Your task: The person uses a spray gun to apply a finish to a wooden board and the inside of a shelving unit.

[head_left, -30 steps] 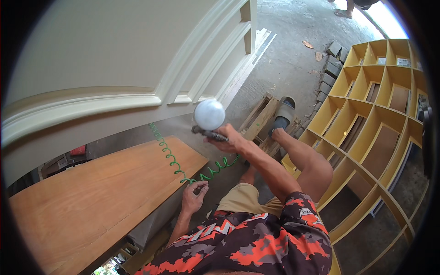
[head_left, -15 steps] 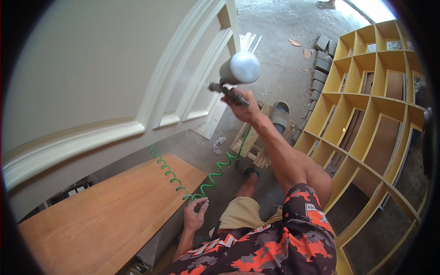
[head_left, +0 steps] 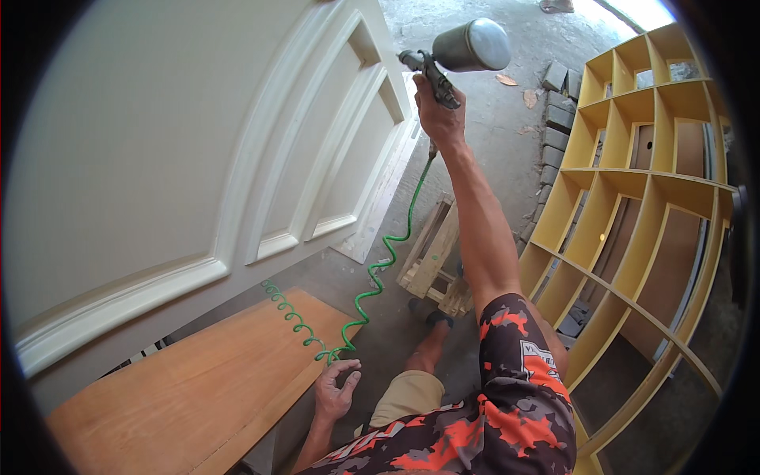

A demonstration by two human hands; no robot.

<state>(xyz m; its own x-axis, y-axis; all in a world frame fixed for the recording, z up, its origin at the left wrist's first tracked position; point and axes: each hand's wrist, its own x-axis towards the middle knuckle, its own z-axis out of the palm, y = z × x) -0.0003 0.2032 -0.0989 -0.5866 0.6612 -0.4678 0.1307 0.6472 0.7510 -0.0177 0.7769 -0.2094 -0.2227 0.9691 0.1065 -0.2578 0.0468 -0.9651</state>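
My right hand (head_left: pixel 440 119) is closed on a metal spray gun (head_left: pixel 435 79) with a silver cup (head_left: pixel 467 43), held out high near the upper right edge of an off-white panelled board (head_left: pixel 142 134). A green coiled hose (head_left: pixel 385 241) runs down from the gun to my left hand (head_left: pixel 336 388), whose fingers are curled round the hose, low beside a wooden board (head_left: pixel 190 380). The off-white panel has raised curved mouldings and stands along my left, above the wooden board.
A yellow shelving frame (head_left: pixel 606 206) with many compartments fills the right side. A wooden pallet (head_left: pixel 427 257) lies by my feet on the concrete floor (head_left: pixel 491 111). Grey blocks (head_left: pixel 558 119) line the shelving. Part of a person's foot (head_left: pixel 556 6) shows at the top.
My right hand has moved up and away from me with the spray gun, drawing the hose out longer. My left hand stays on the hose, slightly lower in the picture. The view has shifted.
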